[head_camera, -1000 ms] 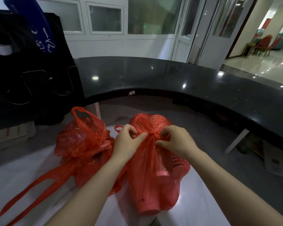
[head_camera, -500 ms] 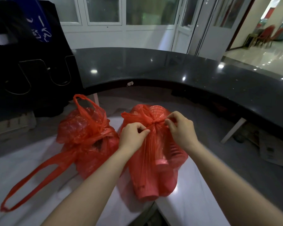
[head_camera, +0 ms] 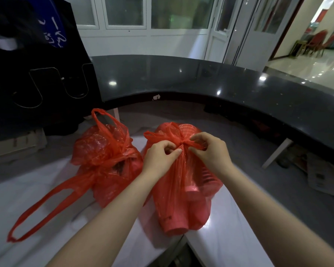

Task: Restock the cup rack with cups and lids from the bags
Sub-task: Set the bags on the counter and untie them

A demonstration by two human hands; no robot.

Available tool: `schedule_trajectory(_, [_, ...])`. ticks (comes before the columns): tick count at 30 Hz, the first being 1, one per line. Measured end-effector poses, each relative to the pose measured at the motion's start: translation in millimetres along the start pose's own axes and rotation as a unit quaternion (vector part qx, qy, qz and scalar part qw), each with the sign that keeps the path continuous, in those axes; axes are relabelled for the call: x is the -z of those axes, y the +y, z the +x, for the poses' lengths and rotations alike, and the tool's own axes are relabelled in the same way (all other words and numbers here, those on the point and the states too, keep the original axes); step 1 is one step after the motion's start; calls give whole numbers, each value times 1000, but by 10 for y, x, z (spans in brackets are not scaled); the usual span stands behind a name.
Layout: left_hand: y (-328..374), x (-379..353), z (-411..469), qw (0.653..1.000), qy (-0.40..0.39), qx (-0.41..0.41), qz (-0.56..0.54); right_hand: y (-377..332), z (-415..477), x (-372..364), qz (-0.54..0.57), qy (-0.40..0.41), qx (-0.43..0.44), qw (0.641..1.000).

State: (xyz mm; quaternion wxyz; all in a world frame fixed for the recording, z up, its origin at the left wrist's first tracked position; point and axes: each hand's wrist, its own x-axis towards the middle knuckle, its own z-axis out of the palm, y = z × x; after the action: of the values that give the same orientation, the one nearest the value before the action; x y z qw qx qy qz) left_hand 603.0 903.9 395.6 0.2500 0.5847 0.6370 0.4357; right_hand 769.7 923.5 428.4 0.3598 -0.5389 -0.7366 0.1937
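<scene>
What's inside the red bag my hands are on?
Stacks of nested cups show through the red bag. The left hand and right hand pinch its tied knot; any lids are covered.

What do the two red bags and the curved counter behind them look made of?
Right bag: thin, glossy, translucent red plastic film; it crinkles and stacked cups show through. Left bag: same film, knotted, with loop handles. Curved counter: dark polished stone or a look-alike, given its sharp light reflections; which one is unclear.

Left hand (head_camera: 160, 157) slid back up the right bag (head_camera: 181, 199) from about 7 o'clock of the knot (head_camera: 182, 142) and pinches right at it now. Right hand (head_camera: 210, 151) dropped from on top to pinching the strand (head_camera: 198, 146) at 3 o'clock.
</scene>
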Motion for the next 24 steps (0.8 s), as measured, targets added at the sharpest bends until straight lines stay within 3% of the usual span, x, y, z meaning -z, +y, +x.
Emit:
schedule_trajectory(8, [119, -18, 187, 998, 49, 32, 8, 0, 9, -14, 22, 47, -7, 999])
schedule_trajectory(15, [36, -21, 381, 996, 37, 83, -1, 45, 52, 84, 81, 86, -39, 992])
schedule_trajectory(19, [35, -58, 361, 995, 13, 91, -32, 50, 15, 55, 180, 89, -65, 978])
schedule_trajectory(24, [44, 0, 238, 989, -72, 88, -95, -23, 122, 165, 224, 125, -69, 964])
